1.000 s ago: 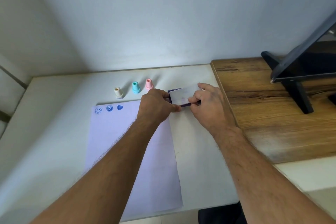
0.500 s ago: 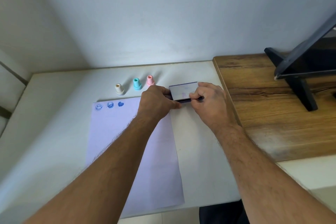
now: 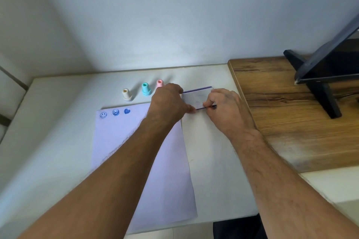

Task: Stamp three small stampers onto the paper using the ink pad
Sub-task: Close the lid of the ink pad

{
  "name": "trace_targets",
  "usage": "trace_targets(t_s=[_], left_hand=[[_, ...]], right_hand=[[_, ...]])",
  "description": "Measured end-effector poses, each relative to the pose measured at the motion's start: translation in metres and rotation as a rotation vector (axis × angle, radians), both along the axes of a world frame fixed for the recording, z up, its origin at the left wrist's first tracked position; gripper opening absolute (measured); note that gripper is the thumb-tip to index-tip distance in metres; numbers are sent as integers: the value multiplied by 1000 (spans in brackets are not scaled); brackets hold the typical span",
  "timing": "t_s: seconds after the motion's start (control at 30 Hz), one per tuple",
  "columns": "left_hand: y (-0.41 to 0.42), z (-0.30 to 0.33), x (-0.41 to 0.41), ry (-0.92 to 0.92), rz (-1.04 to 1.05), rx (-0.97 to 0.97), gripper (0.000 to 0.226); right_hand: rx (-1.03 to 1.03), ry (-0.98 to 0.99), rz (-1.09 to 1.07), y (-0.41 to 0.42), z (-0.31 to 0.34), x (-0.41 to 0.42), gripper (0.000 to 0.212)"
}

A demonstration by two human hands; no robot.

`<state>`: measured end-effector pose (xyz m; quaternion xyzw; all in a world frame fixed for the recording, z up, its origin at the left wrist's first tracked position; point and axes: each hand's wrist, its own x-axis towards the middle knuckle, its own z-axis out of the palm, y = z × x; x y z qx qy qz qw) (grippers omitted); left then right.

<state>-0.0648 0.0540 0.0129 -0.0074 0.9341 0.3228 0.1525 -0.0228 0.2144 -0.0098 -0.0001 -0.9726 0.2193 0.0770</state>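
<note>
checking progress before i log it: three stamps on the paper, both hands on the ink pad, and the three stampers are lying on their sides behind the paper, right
Not quite. The head view shows the cream stamper, teal stamper and pink stamper standing upright, not lying on their sides. The rest holds: three blue prints on the paper, and the left hand and right hand both on the ink pad.

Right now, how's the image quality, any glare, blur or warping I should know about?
Head view: a bright patch of light falls on the wall above the stampers; wide-angle warping bends the wooden board and stretches both forearms; the three stamp marks on the paper read sharp; the ink pad looks slightly soft between the left hand and right hand.
</note>
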Motion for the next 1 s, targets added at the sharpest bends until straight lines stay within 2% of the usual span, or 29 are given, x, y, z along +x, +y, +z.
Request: trace_targets(t_s=[0.17,0.23,0.4,0.53,0.67,1.0], left_hand=[[6,4,-4,214,-119,-169,77],[8,5,-5,205,-185,-216,77],[10,5,-10,155,-286,-288,66],[12,1,-12,209,-336,-343,61],[11,-2,-16,276,-363,-344,52],[6,-2,-10,219,-330,-318,48]], right_hand=[[30,-32,14,0,2,-2,13],[29,-23,7,0,2,-2,15],[25,-59,-4,4,1,-10,39],[-47,-121,-85,10,0,-17,35],[-52,-117,-43,13,-2,-23,36],[-97,-125,-73,14,-5,-26,34]])
